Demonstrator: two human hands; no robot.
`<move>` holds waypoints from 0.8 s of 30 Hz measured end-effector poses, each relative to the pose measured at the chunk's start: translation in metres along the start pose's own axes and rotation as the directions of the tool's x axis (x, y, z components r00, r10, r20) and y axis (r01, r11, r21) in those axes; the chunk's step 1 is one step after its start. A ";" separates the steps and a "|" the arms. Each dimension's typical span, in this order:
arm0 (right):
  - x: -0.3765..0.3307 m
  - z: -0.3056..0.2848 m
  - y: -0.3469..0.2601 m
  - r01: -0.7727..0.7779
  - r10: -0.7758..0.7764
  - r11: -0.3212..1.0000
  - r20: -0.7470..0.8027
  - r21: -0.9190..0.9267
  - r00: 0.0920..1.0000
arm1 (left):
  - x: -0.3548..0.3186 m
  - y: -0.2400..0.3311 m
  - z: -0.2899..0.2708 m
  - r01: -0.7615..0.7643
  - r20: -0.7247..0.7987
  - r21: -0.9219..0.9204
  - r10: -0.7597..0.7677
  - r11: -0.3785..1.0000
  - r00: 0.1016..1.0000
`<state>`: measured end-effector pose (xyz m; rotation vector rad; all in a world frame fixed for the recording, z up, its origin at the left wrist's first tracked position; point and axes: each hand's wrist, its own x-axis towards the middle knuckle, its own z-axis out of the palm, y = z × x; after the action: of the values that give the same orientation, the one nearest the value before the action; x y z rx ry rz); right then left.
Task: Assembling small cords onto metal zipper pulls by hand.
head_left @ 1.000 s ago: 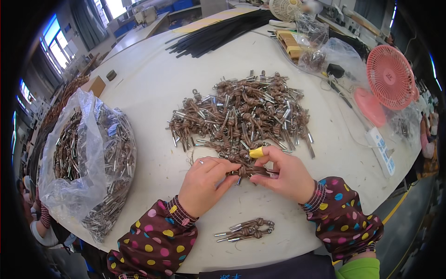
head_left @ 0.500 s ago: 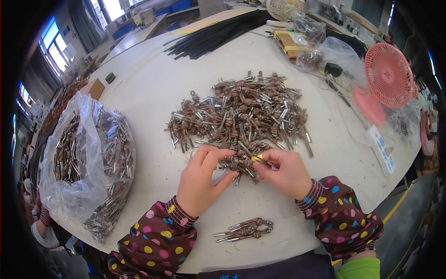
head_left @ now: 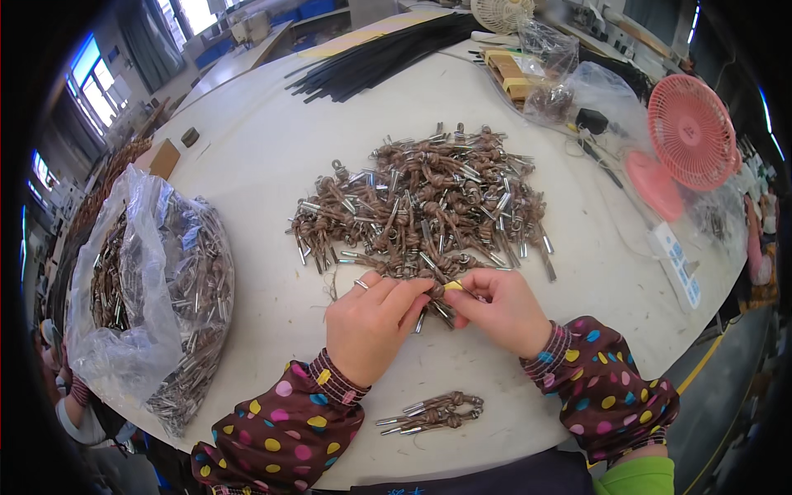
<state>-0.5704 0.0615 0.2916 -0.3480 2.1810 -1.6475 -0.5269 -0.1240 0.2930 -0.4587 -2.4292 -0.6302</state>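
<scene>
Head view: L hand [head_left: 370,323] & R hand [head_left: 499,309] pinch together on one brown knotted cord bundle w/ metal tips [head_left: 435,294] at near edge of big heap of same cords [head_left: 421,206], prob. for sorting.

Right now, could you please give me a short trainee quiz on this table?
1. True or false: both hands work at the near edge of the pile of brown knotted cords.
2. What lies left of the left hand? A) a pink fan B) a clear bag of metal parts C) black rods
3. What small thing does the right hand pinch?

Key: 1 true. 2 B, the bag. 3 a yellow piece.
</scene>
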 end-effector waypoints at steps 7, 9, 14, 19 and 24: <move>-0.003 0.002 -0.001 0.023 -0.023 1.000 0.001 -0.008 1.000 | 0.001 -0.001 -0.004 -0.139 -0.039 0.126 0.145 0.982 0.989; -0.005 0.003 -0.002 0.033 -0.033 0.999 -0.003 -0.034 0.999 | 0.000 -0.001 -0.005 -0.142 -0.024 0.149 0.147 0.979 0.989; -0.008 0.007 0.001 0.127 -0.139 0.982 -0.077 -0.137 0.987 | -0.005 -0.007 0.003 -0.035 -0.036 -0.009 0.035 0.999 0.999; -0.008 0.007 0.004 0.207 -0.244 0.943 -0.117 -0.261 0.963 | -0.003 0.007 -0.004 0.381 0.217 -0.202 -0.338 0.902 0.916; -0.006 0.010 0.011 0.245 -0.278 0.946 -0.143 -0.214 0.950 | 0.002 0.005 -0.004 0.592 0.409 -0.410 -0.440 0.694 0.799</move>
<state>-0.5604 0.0586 0.2799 -0.5955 2.5264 -1.6547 -0.5244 -0.1215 0.2991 -0.0297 -2.6459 -1.6064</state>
